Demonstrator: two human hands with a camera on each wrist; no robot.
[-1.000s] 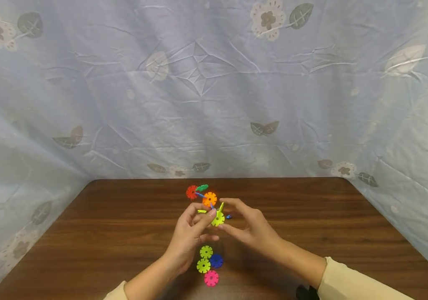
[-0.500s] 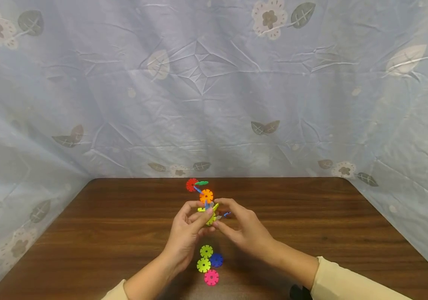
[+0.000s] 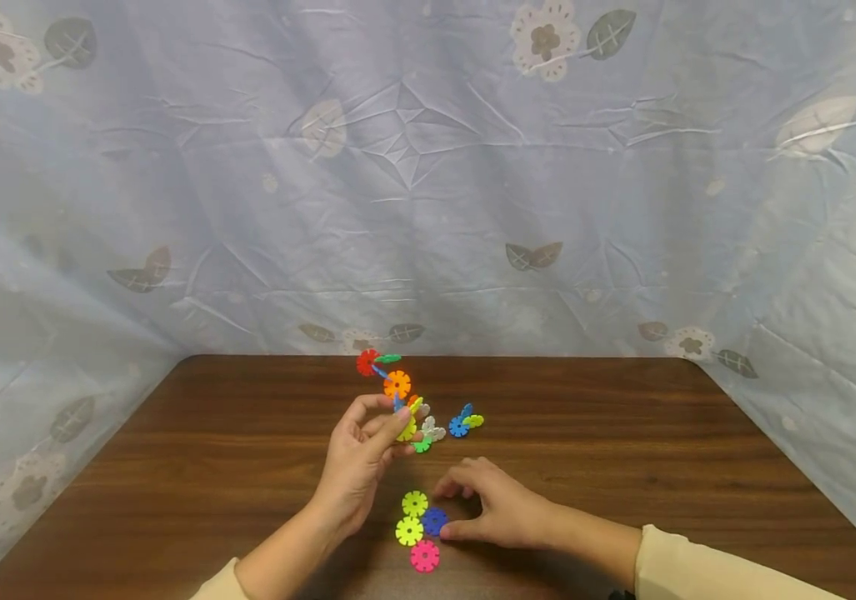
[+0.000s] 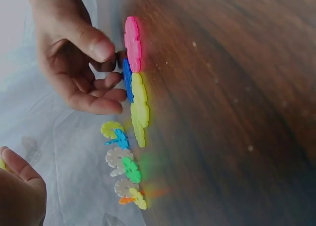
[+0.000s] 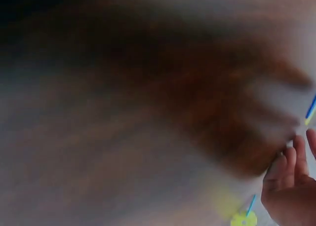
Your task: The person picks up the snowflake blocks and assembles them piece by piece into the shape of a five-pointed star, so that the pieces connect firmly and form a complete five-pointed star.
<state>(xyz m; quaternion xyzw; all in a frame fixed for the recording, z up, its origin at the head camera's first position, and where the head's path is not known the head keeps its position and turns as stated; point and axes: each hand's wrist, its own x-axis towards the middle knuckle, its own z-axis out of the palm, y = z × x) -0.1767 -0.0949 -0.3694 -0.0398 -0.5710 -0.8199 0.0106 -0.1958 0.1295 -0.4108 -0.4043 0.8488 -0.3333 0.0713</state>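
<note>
Blue disc (image 3: 434, 522) lies toward the near edge of the surface (image 3: 585, 450). Right hand (image 3: 498, 507) is beside it, grasping nothing, contact unclear; left hand (image 3: 362, 446) pinches chain (image 3: 397, 384). Disc likely light, stiff; lift by rim.

Head view softly lit, sheen on curtain (image 3: 428, 200); right wrist view dim, tabletop (image 5: 98, 152) heavily blurred.

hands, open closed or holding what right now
Left hand: holding a cluster of joined discs.
Right hand: open, close to the dark blue disc.
</note>
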